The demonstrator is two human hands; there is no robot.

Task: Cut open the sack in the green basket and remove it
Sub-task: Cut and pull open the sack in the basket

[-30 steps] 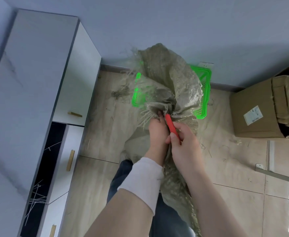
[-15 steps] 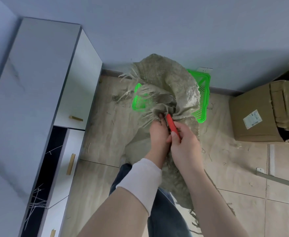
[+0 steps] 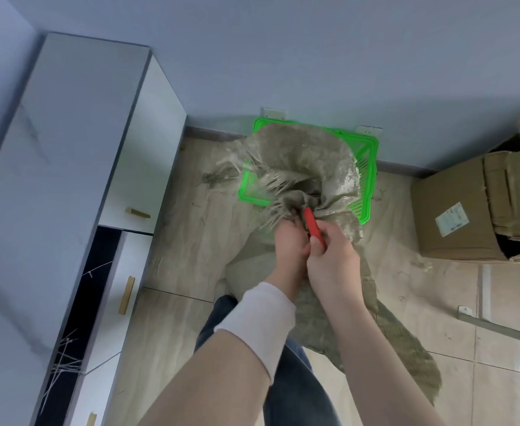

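The white cabinet (image 3: 77, 155) is taking up the whole left side, running along the wall. One dark open section low down is showing some pale loose strands (image 3: 65, 358).

The sack (image 3: 307, 161) is the next biggest thing. It's a dusty grey-green woven one, and it's lying bunched up over the green basket (image 3: 371, 179), covering most of it. Its long tail is trailing down across the tiled floor (image 3: 184, 241) toward the person's jeans (image 3: 292, 379). Its edges are fraying all over the place.

A cardboard box (image 3: 455, 222) with a white label is sitting off to the right, well apart from the basket. The basket itself is sitting on the floor right up against the wall's skirting, with only its right wall and near-left corner peeking out.

The left hand (image 3: 289, 247), with a white wristband (image 3: 261, 315) on that arm, is clutching a gathered wad of sack just in front of the basket. The right hand (image 3: 334, 262) is touching it, and its fingers are wrapping around a red cutter (image 3: 313, 229) with the thumb lying along the handle. The cutter's tip is poking into the folds, so I can't make out the blade.
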